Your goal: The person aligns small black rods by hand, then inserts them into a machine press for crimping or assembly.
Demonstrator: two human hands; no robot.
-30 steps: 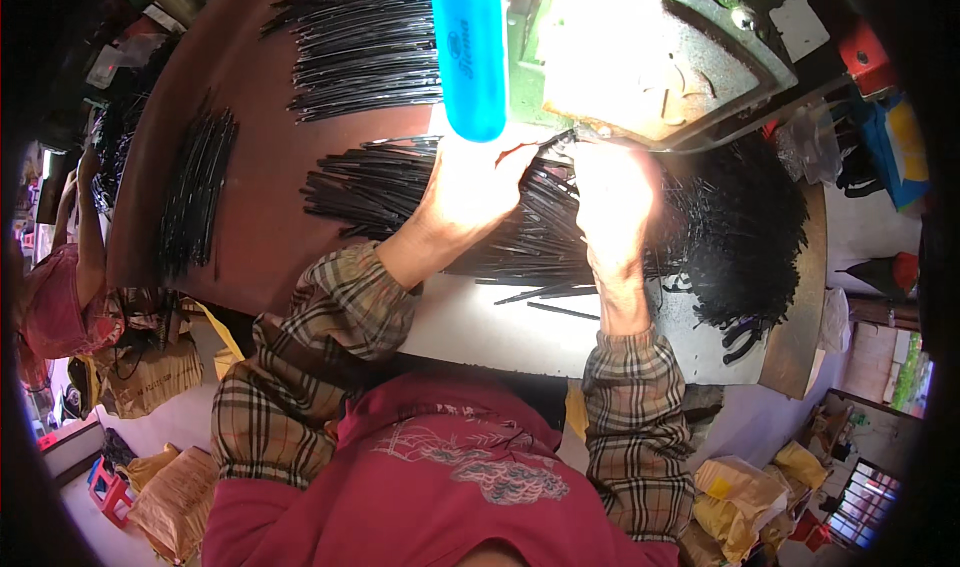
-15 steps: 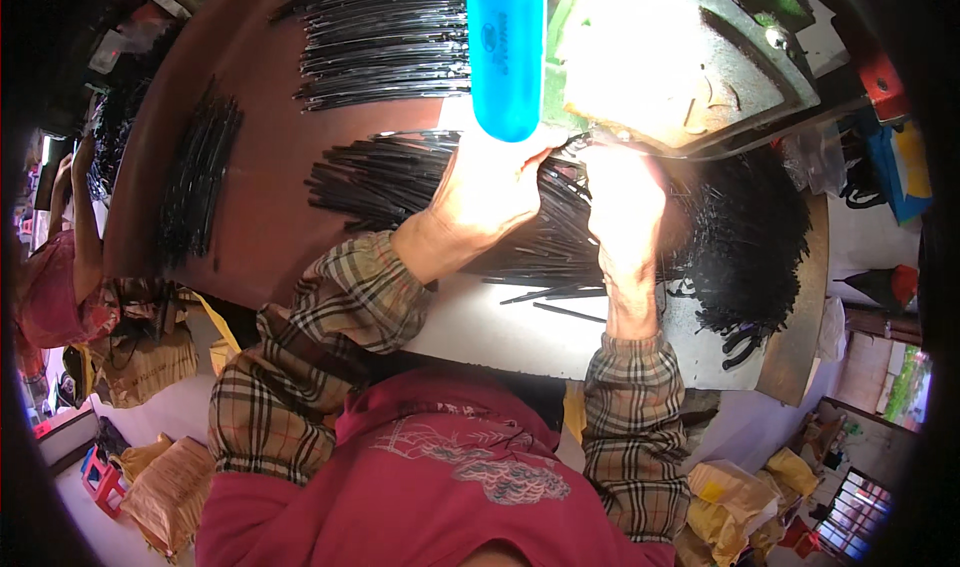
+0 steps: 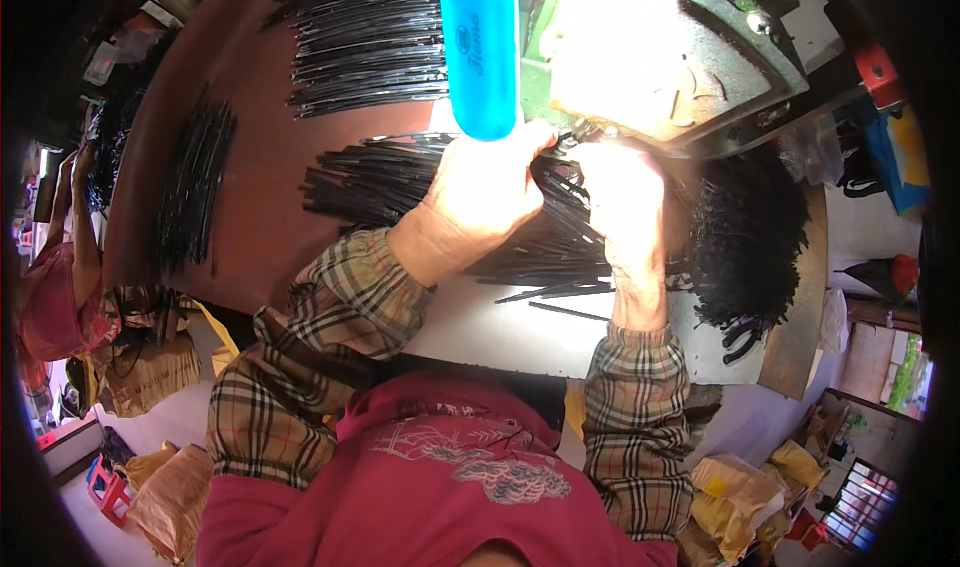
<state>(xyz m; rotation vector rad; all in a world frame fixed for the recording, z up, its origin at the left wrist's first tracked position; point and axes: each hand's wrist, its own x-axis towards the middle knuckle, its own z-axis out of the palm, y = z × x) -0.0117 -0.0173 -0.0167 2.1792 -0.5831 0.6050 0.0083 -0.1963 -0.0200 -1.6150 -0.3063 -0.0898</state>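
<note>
My left hand (image 3: pixel 470 192) is closed, thumb and fingers pinched together at the front edge of a brightly lit machine (image 3: pixel 690 87). Close beside it, my right hand (image 3: pixel 630 197) is closed as well, fingers bent toward the same spot. Glare and the fingers hide what they hold. Beneath and between the hands lies a loose heap of thin black strips (image 3: pixel 375 177). To the right of my right hand spreads a dense pile of black strips with curled ends (image 3: pixel 750 237). A rounded blue panel (image 3: pixel 480 57) rises just beyond my left hand.
More black strips lie in rows (image 3: pixel 370 47) at the back left, with a bundle (image 3: pixel 195 187) farther left on the brown tabletop (image 3: pixel 260 187). Another person's arm (image 3: pixel 82 202) shows at the far left. Sacks (image 3: pixel 180 497) and a red stool (image 3: pixel 108 487) stand below.
The view has shifted slightly, moving the blue panel and machine a little left. Both hands stay pinched at the machine's edge, with only a slight change in the fingers.
</note>
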